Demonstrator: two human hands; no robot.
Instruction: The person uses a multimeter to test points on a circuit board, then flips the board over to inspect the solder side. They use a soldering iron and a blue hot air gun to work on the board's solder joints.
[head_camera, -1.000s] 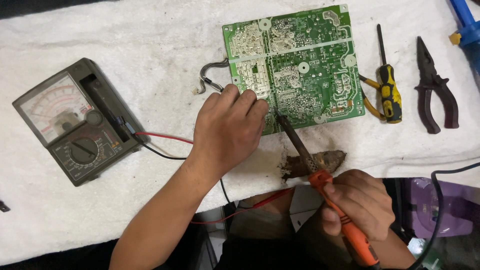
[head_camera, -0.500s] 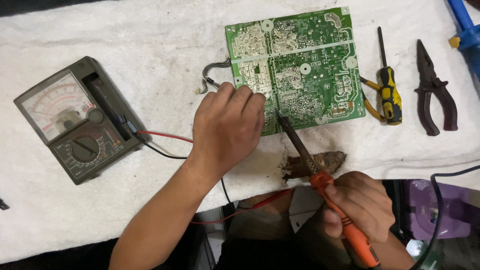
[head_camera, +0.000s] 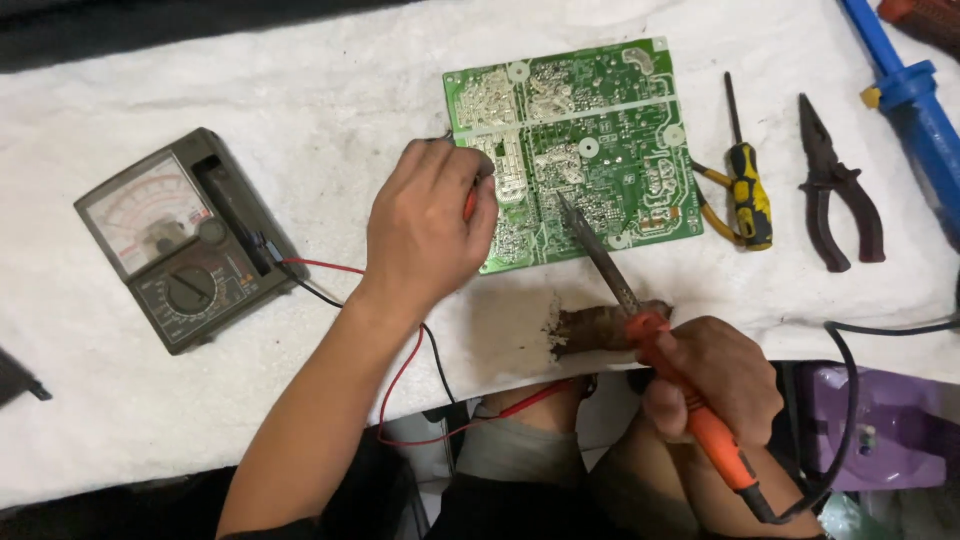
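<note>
Soldering iron (head_camera: 640, 330) sits gripped in the right hand (head_camera: 715, 375) at five o'clock, tip on the green circuit board (head_camera: 575, 150) at twelve. Left hand (head_camera: 430, 225) curls against the board's nine o'clock edge. Multimeter (head_camera: 180, 240) lies at nine; screwdriver (head_camera: 745, 170) and pliers (head_camera: 835, 185) at two on the counter (head_camera: 300, 110).

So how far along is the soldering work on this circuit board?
Set out already: the green circuit board lies solder side up on the white cloth, with the analog multimeter, screwdriver and pliers beside it. In hand: the left hand rests on the board's left edge, and the right hand holds the orange soldering iron, tip at the board's middle. Which joints are finished or left cannot be told.
</note>
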